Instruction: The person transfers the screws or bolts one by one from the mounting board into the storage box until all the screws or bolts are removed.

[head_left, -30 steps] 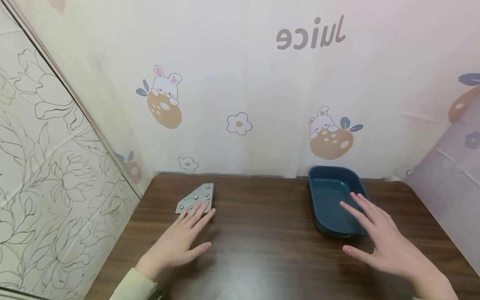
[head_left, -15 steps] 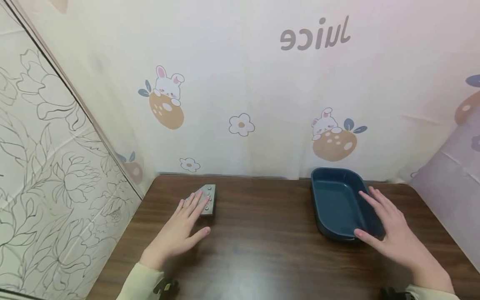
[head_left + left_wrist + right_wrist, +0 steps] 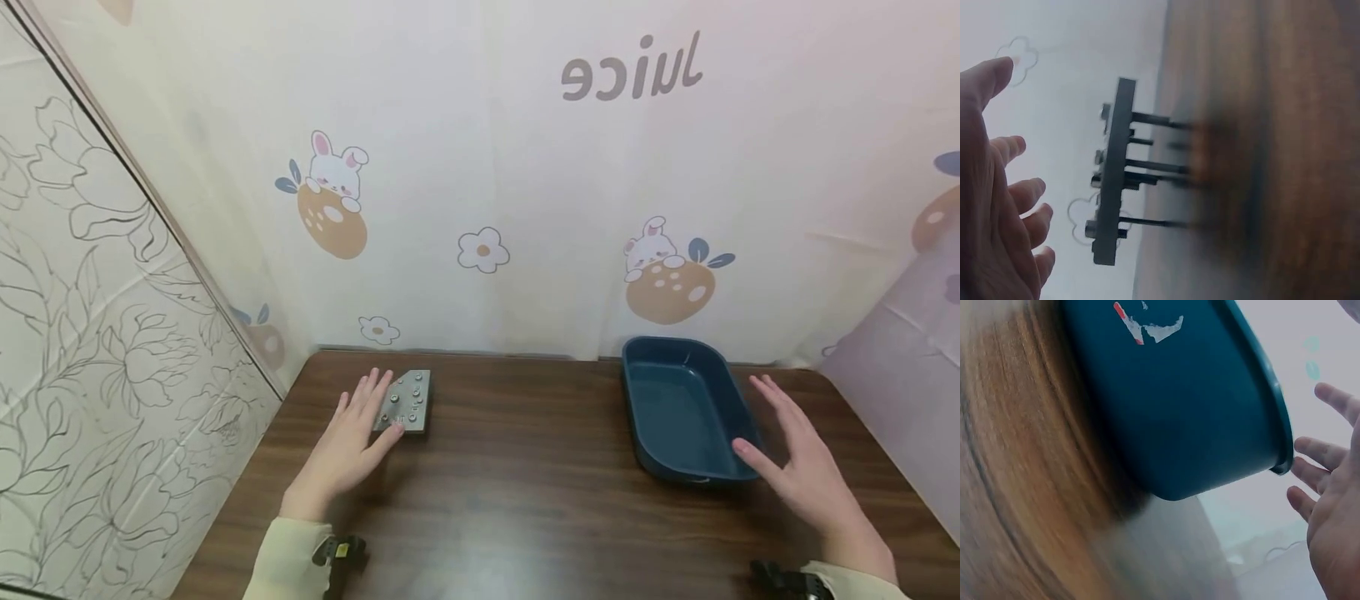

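A grey metal plate (image 3: 411,402) with a slanted corner and several screws lies toward the back left of the table. In the left wrist view the plate (image 3: 1115,175) stands raised on thin dark posts. My left hand (image 3: 341,450) hovers over its left side with fingers spread, hiding part of it in the head view; the left hand (image 3: 997,206) shows a gap to the plate. A dark blue rectangular tub (image 3: 678,417) stands at the back right. My right hand (image 3: 806,467) is held at the tub's right side, fingers extended, fingertips close to the rim in the right wrist view.
The brown wooden table (image 3: 517,467) reaches back to a pale curtain (image 3: 525,167) with rabbit and flower prints. A floral-patterned panel (image 3: 112,333) borders the left side. Torn label remains (image 3: 1147,328) stick to the tub's outer wall.
My left hand has shifted left, uncovering more of the plate's right part. My right hand has moved right, from over the tub to its right side. The plate and tub keep their places.
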Motion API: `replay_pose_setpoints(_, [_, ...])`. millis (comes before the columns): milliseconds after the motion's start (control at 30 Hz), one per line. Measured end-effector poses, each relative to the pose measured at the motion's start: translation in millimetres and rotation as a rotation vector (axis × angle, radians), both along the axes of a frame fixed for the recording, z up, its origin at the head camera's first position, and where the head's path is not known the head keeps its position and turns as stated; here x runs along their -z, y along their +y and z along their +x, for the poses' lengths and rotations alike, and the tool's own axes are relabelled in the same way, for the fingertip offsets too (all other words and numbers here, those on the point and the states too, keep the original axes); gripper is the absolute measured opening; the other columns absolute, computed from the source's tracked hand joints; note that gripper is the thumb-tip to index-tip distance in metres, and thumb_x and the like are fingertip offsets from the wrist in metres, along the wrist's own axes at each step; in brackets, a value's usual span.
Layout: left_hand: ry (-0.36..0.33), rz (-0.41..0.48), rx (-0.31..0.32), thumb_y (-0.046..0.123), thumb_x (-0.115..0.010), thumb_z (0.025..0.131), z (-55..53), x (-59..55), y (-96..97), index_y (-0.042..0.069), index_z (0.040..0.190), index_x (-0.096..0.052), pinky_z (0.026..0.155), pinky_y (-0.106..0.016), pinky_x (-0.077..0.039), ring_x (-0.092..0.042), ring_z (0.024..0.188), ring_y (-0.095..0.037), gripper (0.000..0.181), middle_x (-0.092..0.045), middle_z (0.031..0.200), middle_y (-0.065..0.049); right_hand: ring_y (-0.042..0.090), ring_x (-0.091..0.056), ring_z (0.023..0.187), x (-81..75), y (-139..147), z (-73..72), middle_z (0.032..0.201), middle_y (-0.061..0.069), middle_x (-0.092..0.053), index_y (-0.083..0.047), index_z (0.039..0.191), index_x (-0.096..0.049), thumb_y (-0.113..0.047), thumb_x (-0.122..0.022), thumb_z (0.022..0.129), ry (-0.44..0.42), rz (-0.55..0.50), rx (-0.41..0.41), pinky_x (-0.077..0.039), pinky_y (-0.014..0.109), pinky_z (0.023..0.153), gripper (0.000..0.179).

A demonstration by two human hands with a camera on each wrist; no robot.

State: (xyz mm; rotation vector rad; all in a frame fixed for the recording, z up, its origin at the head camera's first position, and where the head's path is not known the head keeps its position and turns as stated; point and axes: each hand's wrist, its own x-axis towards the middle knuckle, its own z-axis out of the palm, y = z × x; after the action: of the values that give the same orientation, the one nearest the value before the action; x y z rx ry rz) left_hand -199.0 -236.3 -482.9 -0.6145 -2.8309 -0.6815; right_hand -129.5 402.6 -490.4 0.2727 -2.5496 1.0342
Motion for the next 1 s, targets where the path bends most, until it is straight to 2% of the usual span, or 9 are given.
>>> replay_pose_setpoints(67, [-0.021,0.028,-0.018,0.053,-0.055,0.112,-3.1,-1.9,-3.8,0.021,0.177,-0.016,0.13,-0.067,-0.016,-0.018,0.167,-0.037,0.082,-0.017,0.182,-0.015,-0.008,-0.021,0.154,3.3,-0.8,-1.5,0.18,-0.009,-0.022,-0.021,0.175,-0.025,-0.006,-0.069,0.103,0.026,-0.051,0.013,-0.014,0.016,0.124,0.086])
replay_pose_setpoints(100, [-0.027,0.043,-0.028,0.053,-0.054,0.112,-4.6,-2.9,-5.6,0.021,0.177,-0.015,0.131,-0.066,-0.016,-0.019,0.167,-0.036,0.082,-0.016,0.182,-0.015,-0.013,-0.025,0.149,4.2,-1.5,-2.5,0.178,-0.012,-0.025,-0.02,0.175,-0.026,-0.004,-0.066,0.104,0.038,-0.079,0.012,-0.016,0.007,0.117,0.083])
replay_pose_setpoints(167, [-0.032,0.066,-0.046,0.054,-0.053,0.112,-6.9,-4.7,-9.2,0.02,0.177,-0.015,0.131,-0.064,-0.018,-0.021,0.166,-0.036,0.082,-0.016,0.182,-0.015,-0.016,-0.031,0.14,6.6,-3.2,-4.1,0.175,-0.017,-0.029,-0.017,0.175,-0.026,-0.001,-0.063,0.105,0.054,-0.129,0.009,-0.021,0.0,0.109,0.08])
replay_pose_setpoints(333, [-0.031,0.108,-0.085,0.051,-0.054,0.113,-11.3,-5.8,-16.1,0.017,0.176,-0.018,0.131,-0.062,-0.021,-0.027,0.164,-0.038,0.08,-0.021,0.181,-0.016,-0.009,-0.036,0.144,14.8,-4.5,-7.1,0.174,-0.011,-0.032,-0.013,0.174,-0.026,0.003,-0.059,0.106,0.053,-0.21,-0.009,-0.026,0.001,0.111,0.077])
replay_pose_setpoints(467, [-0.033,0.123,-0.11,0.051,-0.052,0.113,-16.1,-2.8,-20.5,0.015,0.176,-0.021,0.13,-0.062,-0.025,-0.031,0.163,-0.039,0.078,-0.024,0.18,-0.016,-0.006,-0.035,0.148,24.4,-2.4,-9.0,0.173,-0.012,-0.034,-0.012,0.174,-0.024,0.003,-0.054,0.108,0.038,-0.241,-0.014,-0.026,0.003,0.113,0.074])
replay_pose_setpoints(567, [-0.036,0.143,-0.12,0.05,-0.051,0.114,-21.1,1.2,-24.5,0.013,0.175,-0.023,0.128,-0.063,-0.029,-0.034,0.161,-0.041,0.076,-0.028,0.179,-0.017,-0.004,-0.033,0.151,31.7,-1.2,-8.2,0.173,-0.013,-0.033,-0.015,0.175,-0.023,-0.002,-0.05,0.112,0.006,-0.267,0.0,-0.026,0.003,0.111,0.07])
replay_pose_setpoints(767, [-0.044,0.209,-0.124,0.045,-0.054,0.114,-28.4,9.2,-33.0,0.008,0.172,-0.028,0.123,-0.067,-0.035,-0.042,0.155,-0.047,0.074,-0.038,0.173,-0.021,-0.004,-0.027,0.153,43.9,-1.2,-5.2,0.177,-0.006,-0.028,-0.017,0.176,-0.02,-0.012,-0.036,0.118,-0.059,-0.318,0.01,-0.023,0.002,0.109,0.06])
replay_pose_setpoints(900, [-0.048,0.264,-0.112,0.04,-0.056,0.114,-29.2,13.7,-35.4,0.008,0.171,-0.031,0.121,-0.068,-0.038,-0.048,0.151,-0.046,0.07,-0.047,0.166,-0.024,-0.007,-0.025,0.15,48.8,0.2,-7.4,0.176,-0.008,-0.028,-0.013,0.176,-0.019,-0.016,-0.029,0.119,-0.069,-0.32,0.002,-0.021,0.003,0.11,0.057])
replay_pose_setpoints(1000, [-0.049,0.295,-0.098,0.039,-0.056,0.114,-29.8,15.5,-33.1,0.01,0.17,-0.032,0.119,-0.069,-0.039,-0.051,0.149,-0.045,0.068,-0.051,0.163,-0.024,-0.009,-0.024,0.149,50.8,1.8,-8.3,0.177,-0.011,-0.026,-0.013,0.176,-0.017,-0.017,-0.029,0.12,-0.079,-0.306,0.004,-0.02,0.001,0.108,0.058])
